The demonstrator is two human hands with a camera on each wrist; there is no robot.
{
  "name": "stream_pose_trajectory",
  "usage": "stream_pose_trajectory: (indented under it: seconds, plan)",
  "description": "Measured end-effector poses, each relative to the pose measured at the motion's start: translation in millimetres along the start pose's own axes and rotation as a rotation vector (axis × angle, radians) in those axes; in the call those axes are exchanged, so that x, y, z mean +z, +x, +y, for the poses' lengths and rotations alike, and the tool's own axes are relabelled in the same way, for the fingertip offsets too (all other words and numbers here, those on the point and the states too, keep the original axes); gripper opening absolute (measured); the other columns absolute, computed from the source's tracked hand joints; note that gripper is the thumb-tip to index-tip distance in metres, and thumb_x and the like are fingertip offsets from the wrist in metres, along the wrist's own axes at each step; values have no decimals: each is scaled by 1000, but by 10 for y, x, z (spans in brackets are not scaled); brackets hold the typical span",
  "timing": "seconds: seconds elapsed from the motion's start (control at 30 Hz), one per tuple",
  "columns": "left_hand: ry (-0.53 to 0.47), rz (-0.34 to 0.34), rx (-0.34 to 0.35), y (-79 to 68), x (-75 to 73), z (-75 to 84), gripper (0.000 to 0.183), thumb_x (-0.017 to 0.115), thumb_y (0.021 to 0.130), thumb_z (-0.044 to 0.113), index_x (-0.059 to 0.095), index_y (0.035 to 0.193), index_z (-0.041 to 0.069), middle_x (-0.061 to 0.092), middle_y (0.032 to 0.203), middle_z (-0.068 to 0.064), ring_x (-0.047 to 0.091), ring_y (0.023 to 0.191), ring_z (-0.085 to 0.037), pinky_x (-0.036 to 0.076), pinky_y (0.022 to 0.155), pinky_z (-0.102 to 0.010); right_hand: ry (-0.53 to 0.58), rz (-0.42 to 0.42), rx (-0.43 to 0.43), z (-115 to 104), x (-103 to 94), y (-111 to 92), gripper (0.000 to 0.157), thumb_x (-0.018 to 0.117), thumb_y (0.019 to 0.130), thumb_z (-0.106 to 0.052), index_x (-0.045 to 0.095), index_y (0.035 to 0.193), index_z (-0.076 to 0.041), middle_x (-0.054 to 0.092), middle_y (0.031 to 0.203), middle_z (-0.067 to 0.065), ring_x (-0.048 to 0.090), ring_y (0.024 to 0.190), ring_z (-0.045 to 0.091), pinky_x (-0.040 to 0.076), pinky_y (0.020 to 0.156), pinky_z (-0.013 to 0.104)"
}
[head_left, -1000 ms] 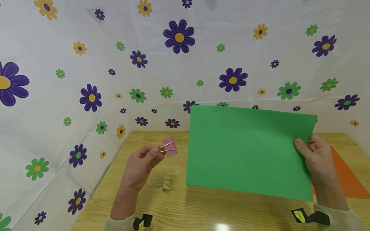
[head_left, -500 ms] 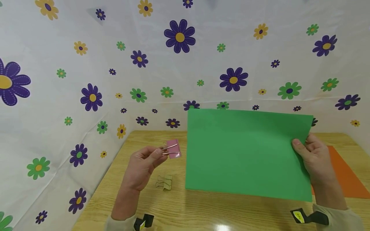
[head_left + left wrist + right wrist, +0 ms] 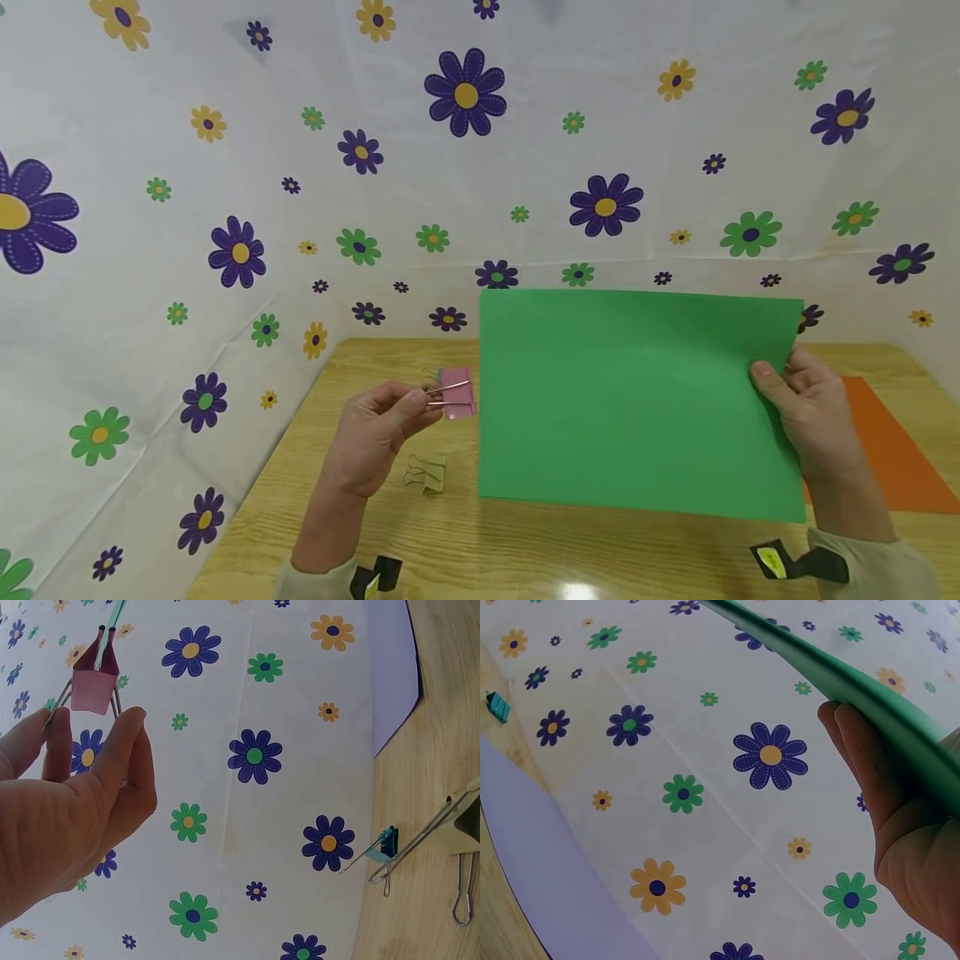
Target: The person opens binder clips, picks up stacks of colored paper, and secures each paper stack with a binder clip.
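My left hand (image 3: 378, 437) pinches the two wire handles of a pink binder clip (image 3: 459, 393) between thumb and fingers, squeezing them together. In the left wrist view the pink clip (image 3: 94, 691) has its mouth spread, and the sheet's thin edge (image 3: 112, 622) reaches down between its lips there. A green sheet of paper (image 3: 637, 404) is held up over the table by my right hand (image 3: 813, 417), thumb in front and fingers behind its right side. The clip's mouth faces the sheet's left edge, right beside it in the head view.
A pale yellow binder clip (image 3: 431, 473) stands on the wooden table (image 3: 360, 542) below my left hand. Farther back is a teal binder clip (image 3: 384, 844). A lavender sheet (image 3: 540, 847) lies on the table, and an orange sheet (image 3: 892, 450) at right. Flowered cloth (image 3: 525, 167) hangs behind.
The pink clip in my left hand has moved right and slightly down toward the green sheet. My right hand has brought the sheet a little left, its upper edge now lower.
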State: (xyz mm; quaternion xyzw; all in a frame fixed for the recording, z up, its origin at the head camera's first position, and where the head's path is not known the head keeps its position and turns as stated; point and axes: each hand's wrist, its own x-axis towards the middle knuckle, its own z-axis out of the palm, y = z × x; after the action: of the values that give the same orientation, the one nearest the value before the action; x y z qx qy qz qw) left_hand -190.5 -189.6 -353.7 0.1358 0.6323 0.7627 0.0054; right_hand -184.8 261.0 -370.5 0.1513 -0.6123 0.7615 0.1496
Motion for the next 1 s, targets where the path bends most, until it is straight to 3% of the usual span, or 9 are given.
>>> stream_pose_trajectory:
  seconds: [0.17,0.6,1.0]
  plan:
    - [10,-20,4,-6,2,-5,25,57,101,6,75,90,19,71,104,3,70,100,-12,54,93,-33,-4,-11,5,6,-2,4,37,46,102,1,61,128,-20,75,93,-3,72,69,9,57,56,24]
    - [55,19,32,18,18,-49,25,59,99,4,75,87,19,73,99,2,71,94,-14,56,90,-35,-5,-17,17,7,-13,12,38,47,103,0,61,129,-22,75,95,-4,73,70,9,57,57,24]
    - [74,8,61,25,39,-61,29,58,99,2,75,85,21,72,97,3,71,91,-13,56,89,-35,19,-42,2,17,8,25,37,45,103,1,61,129,-19,75,96,-3,73,70,10,57,57,25]
